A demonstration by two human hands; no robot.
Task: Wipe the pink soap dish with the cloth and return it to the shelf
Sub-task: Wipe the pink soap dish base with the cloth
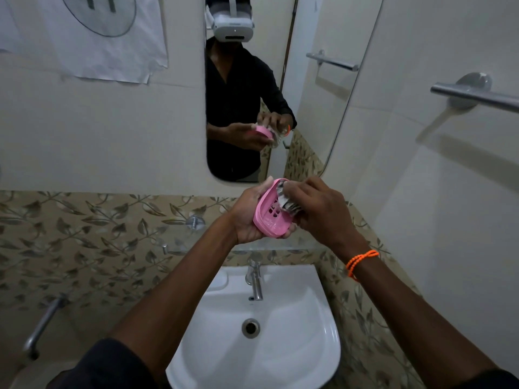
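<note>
A person stands at a bathroom basin, both arms raised above it. The left hand cradles the pink soap dish from below, fingers curled under its far side and thumb hooked over the upper rim, so its grip is clamped on the dish. The dish is tilted, its slotted inside turned toward the right hand, and it is held in the air above the glass shelf, clear of it. The right hand has its grip closed round a bunched grey-and-white cloth, fingers curled over the wad and pressing it into the upper end of the dish. An orange cord bracelet circles the right wrist.

Below the hands the white washbasin hangs on the wall, a chrome tap at its back edge and a round drain at its centre. A band of leaf-patterned tiles runs behind the shelf. The wall mirror above reflects the person in a dark shirt with a white headset worn at the head, hands working the same dish. A chrome towel rail juts from the right wall, and a sheet of white paper is fixed to the wall at upper left. A grey pipe angles down the lower left wall.
</note>
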